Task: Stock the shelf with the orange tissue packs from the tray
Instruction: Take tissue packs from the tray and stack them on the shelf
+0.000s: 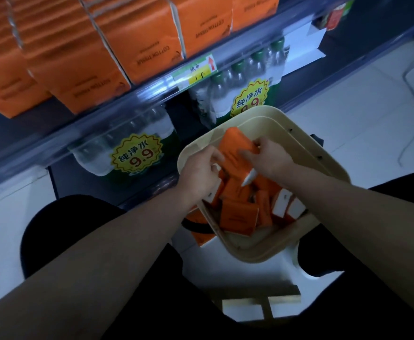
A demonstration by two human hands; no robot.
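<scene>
A cream tray (306, 146) sits low in front of me, holding several small orange tissue packs (239, 215) in a loose heap. Both hands are inside it on one orange pack (235, 147) raised above the heap. My left hand (198, 171) grips its left edge, and my right hand (267, 154) grips its right side with curled fingers. Above, the shelf (152, 88) carries rows of larger orange tissue packs (137, 42) standing side by side.
Under the shelf stand shrink-wrapped water bottle packs (132, 146) with yellow 9.9 price stickers. A price label (196, 71) hangs on the shelf rail. White floor tiles (372, 114) lie to the right. My dark-clothed knees flank the tray.
</scene>
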